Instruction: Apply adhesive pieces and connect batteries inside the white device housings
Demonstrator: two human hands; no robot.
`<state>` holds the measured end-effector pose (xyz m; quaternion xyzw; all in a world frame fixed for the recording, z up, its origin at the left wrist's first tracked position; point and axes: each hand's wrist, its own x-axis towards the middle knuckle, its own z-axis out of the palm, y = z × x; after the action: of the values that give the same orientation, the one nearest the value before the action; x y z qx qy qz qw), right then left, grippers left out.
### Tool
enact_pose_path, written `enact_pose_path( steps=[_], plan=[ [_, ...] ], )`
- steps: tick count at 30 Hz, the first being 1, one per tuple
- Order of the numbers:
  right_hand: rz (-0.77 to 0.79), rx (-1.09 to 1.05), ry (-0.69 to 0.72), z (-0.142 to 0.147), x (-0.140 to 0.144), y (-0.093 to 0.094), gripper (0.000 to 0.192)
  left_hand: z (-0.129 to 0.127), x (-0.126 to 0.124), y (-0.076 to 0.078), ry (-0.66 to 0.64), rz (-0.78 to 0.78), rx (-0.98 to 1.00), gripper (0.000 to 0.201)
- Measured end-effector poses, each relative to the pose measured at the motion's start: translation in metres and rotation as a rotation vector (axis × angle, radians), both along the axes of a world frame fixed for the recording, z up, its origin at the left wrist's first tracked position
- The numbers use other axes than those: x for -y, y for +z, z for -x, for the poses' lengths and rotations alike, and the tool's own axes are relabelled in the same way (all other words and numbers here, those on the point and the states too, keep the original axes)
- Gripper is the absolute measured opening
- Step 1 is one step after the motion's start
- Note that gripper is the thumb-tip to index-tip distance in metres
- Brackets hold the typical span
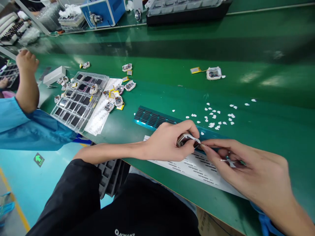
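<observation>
My left hand (pixel 172 139) grips a small smartwatch case (pixel 183 140) with a pale rim, its thumb and fingers wrapped round the sides. The thumb and forefinger of my right hand (pixel 248 160) are pinched together at the case's right edge. What lies between those fingertips is too small to make out. Tucked in the right hand's curled fingers are metal tweezers (pixel 231 162), partly hidden. Beneath the hands lie a white printed sheet (pixel 172 166) and a blue-green strip (pixel 152 118) carrying rows of dark stickers.
Small white tabs (pixel 211 125) are scattered beyond my hands. Farther back sits an opened watch case with a yellow battery (pixel 196 70). At left stand a clear compartment tray (pixel 73 123) and several watch cases (pixel 118 100). A co-worker's arm (pixel 28 82) reaches in there.
</observation>
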<state>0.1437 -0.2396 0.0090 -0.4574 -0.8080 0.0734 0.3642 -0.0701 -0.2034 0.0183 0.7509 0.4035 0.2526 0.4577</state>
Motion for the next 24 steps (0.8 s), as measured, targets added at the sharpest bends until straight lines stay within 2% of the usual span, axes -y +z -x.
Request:
enact_pose_path(
  steps=[2, 4, 9, 11, 19, 24],
  plan=[
    [-0.056, 0.052, -0.012, -0.001, -0.001, 0.001, 0.005, -0.001, 0.000, -0.002, 0.021, 0.002, 0.026, 0.009],
    [-0.124, 0.118, -0.013, -0.003, -0.001, 0.000, 0.009, -0.001, 0.000, -0.003, 0.028, 0.008, 0.040, 0.009],
    [-0.244, 0.233, 0.020, -0.008, 0.004, -0.009, 0.057, -0.002, 0.001, -0.002, 0.026, 0.063, 0.027, 0.010],
    [-0.288, 0.276, 0.015, -0.010, 0.007, -0.011, 0.067, -0.002, 0.002, -0.001, 0.014, 0.061, 0.024, 0.011],
    [-0.326, 0.358, 0.026, -0.003, 0.015, -0.011, 0.070, -0.003, 0.003, -0.007, -0.029, 0.089, 0.025, 0.010],
    [-0.395, 0.417, -0.008, 0.001, 0.017, -0.010, 0.073, -0.005, 0.006, -0.011, -0.009, 0.018, 0.070, 0.009]
  ],
)
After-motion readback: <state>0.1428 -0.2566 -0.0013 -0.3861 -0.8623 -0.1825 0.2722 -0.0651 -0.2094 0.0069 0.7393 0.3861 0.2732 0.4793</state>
